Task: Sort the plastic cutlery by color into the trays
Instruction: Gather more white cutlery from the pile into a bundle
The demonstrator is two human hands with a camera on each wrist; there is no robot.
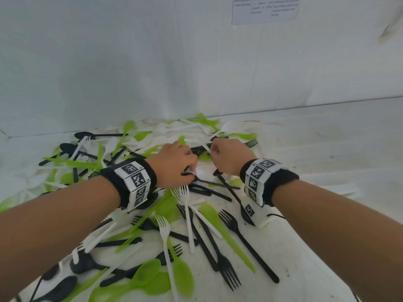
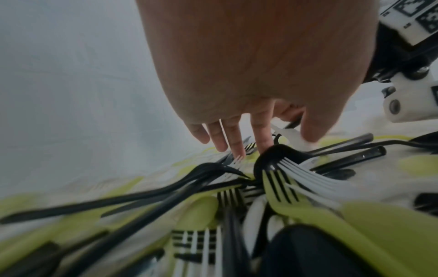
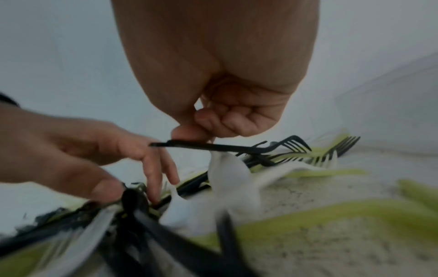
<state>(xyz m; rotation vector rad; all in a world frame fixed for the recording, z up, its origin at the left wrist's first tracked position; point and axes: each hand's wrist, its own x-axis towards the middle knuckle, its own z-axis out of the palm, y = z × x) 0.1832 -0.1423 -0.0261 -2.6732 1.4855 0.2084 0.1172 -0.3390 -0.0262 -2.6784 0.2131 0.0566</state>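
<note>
A pile of plastic cutlery (image 1: 165,214) in black, white and lime green lies mixed on the white table (image 1: 327,162). My right hand (image 1: 210,149) hovers over its far middle. In the right wrist view, my right hand (image 3: 192,135) pinches the handle of a black fork (image 3: 237,149) between thumb and forefinger, lifted level above the heap. A white piece (image 3: 227,172) hangs just under it. My left hand (image 1: 190,171) reaches into the pile beside it, and thumb and fingers (image 3: 161,178) close on another black fork (image 2: 272,157). No tray is in view.
A white wall (image 1: 152,73) rises right behind the pile, with a printed sheet (image 1: 265,9) taped high on it. The tabletop runs on to the right. Tracking bands with markers (image 1: 135,179) wrap both wrists.
</note>
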